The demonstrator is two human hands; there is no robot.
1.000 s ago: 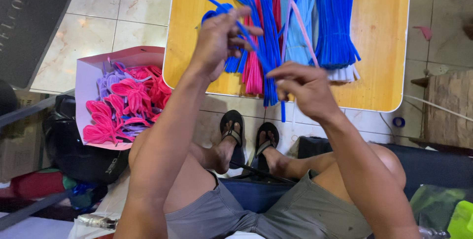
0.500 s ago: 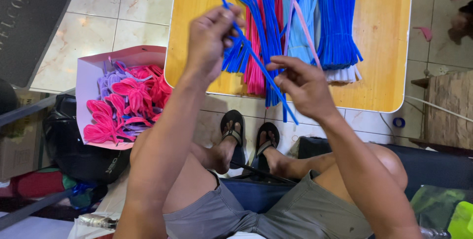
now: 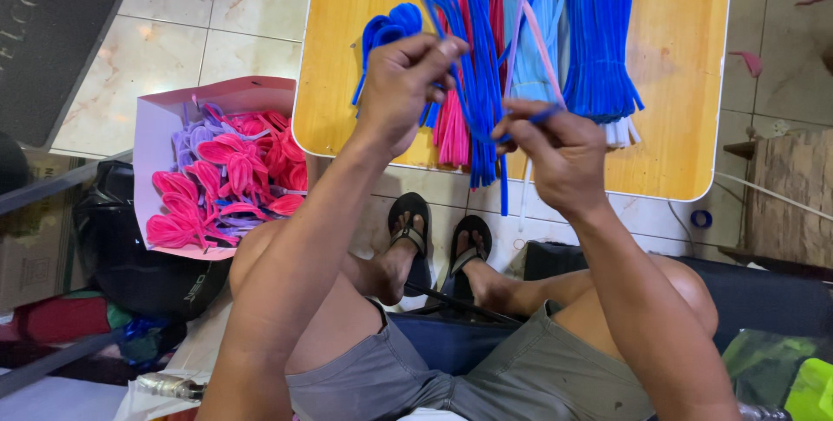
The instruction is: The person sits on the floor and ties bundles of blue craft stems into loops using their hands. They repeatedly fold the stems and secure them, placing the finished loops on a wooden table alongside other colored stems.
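both hands pinch 1 blue pipe cleaner (image 3: 473,100): left hand (image 3: 401,82), right hand (image 3: 555,148). pink box (image 3: 165,126) holds many finished bows (image 3: 226,182); plenty of stems (image 3: 599,30) remain on the table (image 3: 685,82).

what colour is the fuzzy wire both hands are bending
Blue. The fuzzy wire runs between the left hand and right hand, clearest in the head view.

This looks like a home corner used for handcraft. Beyond the pinching hands stands a low yellow wooden table (image 3: 685,82) on a glossy tiled floor (image 3: 217,13), loaded with bundles of pipe cleaners (image 3: 599,30) in blue, pink and light blue. Left of the grip, a white paper bag (image 3: 156,139) holds finished pink and purple twisted bows. A dark doormat (image 3: 52,30) lies further left.
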